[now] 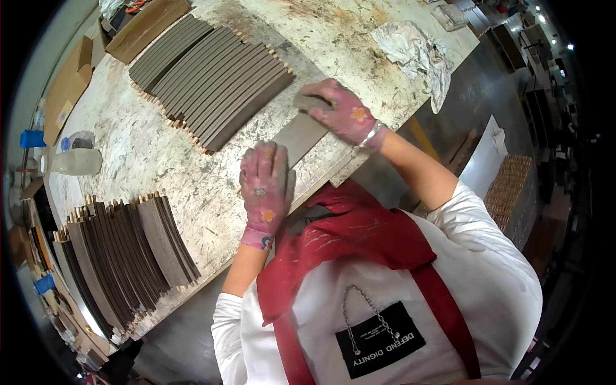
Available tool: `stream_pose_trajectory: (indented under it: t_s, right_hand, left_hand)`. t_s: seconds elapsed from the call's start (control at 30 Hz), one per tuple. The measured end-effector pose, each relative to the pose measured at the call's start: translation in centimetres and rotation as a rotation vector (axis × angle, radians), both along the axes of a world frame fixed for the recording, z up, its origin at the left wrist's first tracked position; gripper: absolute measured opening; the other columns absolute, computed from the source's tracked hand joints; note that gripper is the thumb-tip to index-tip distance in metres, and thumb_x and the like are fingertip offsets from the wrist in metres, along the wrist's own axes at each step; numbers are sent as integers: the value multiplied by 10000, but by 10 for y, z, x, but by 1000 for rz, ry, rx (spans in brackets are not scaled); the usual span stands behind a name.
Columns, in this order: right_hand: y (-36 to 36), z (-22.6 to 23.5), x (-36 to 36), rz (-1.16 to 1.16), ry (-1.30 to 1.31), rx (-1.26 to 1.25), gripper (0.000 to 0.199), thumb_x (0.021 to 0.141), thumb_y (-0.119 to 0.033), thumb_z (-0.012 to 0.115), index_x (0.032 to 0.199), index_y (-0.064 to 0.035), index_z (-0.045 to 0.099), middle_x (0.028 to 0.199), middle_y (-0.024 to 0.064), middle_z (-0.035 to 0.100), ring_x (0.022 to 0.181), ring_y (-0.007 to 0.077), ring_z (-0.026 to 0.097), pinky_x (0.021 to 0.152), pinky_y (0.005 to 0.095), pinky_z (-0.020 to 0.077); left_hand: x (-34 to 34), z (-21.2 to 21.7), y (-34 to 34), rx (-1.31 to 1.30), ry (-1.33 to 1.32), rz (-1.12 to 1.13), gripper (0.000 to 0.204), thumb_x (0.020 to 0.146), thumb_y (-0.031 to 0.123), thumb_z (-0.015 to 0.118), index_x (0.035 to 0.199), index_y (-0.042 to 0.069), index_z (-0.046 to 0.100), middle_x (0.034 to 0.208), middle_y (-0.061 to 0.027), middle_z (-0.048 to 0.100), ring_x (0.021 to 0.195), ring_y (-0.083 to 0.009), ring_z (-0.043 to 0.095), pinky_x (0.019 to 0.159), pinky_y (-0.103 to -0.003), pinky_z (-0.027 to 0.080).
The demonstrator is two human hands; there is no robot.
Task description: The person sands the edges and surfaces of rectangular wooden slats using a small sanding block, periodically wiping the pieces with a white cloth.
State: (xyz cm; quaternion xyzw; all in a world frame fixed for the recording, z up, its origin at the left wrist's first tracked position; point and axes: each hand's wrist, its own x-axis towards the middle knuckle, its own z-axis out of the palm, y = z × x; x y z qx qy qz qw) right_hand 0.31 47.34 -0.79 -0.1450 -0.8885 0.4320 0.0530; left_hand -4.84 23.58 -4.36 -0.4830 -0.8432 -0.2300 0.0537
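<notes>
A flat grey-brown wooden slat [299,137] lies slantwise near the table's front edge. My left hand [264,186], in a pink flowered glove, rests flat over its near left end, fingers stretched out and side by side. A small wooden peg pokes out beside that hand. At the slat's far right end, my right hand [346,114], gloved alike, has its fingers closed round a small grey pad [310,102]. The pad's underside is hidden, so I cannot tell what kind it is.
Grey slats with pegged ends [215,80] lie in a row behind my hands. Darker slats [122,256] stand at the left. A plastic bottle [76,162], an open cardboard box [144,29] and a crumpled white cloth [414,54] are on the paint-stained table [205,192].
</notes>
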Motion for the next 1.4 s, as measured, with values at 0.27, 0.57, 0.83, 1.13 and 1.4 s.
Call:
stream_pose_trajectory:
  t_s: [0.27, 0.57, 0.83, 1.13, 1.4]
  right_hand:
    - [-73, -18, -22, 372, 10, 309, 288, 825, -240, 654, 1106, -192, 694, 1044, 67, 628, 1039, 250, 602, 868, 361, 526]
    - [78, -10, 18, -45, 53, 178, 309, 886, -204, 639, 1180, -112, 669, 1172, 153, 627, 1060, 302, 622, 948, 400, 506]
    - [-36, 14, -52, 859, 396, 373, 294, 887, -195, 632, 1176, -174, 677, 1214, 31, 596, 1113, 278, 593, 984, 385, 486]
    - [-89, -11, -91, 1168, 139, 322, 231, 848, -145, 635, 1062, -225, 665, 1046, 107, 591, 976, 314, 619, 829, 434, 511]
    - [-104, -4, -75, 975, 194, 346, 245, 864, -126, 629, 1106, -152, 648, 1126, 156, 610, 1002, 355, 627, 850, 459, 512]
  left_hand:
    - [17, -25, -10, -108, -33, -97, 408, 884, 146, 618, 1284, 64, 618, 1315, -109, 592, 1310, -330, 496, 1111, -471, 377]
    - [13, -5, 22, 80, -109, -23, 379, 825, 94, 664, 1203, 68, 642, 1261, -101, 605, 1216, -315, 542, 1047, -455, 427]
    - [23, -20, 61, 107, -346, 58, 472, 818, 225, 656, 1258, 71, 582, 1352, -133, 532, 1264, -324, 503, 1090, -459, 388]
    - [54, -39, 66, -25, -201, 288, 379, 898, 413, 618, 1184, 180, 706, 1202, -59, 686, 1096, -279, 645, 1011, -437, 447]
    - [42, -52, 67, 180, -267, 211, 624, 918, 314, 589, 1483, 117, 412, 1544, -156, 387, 1426, -308, 364, 1176, -428, 276]
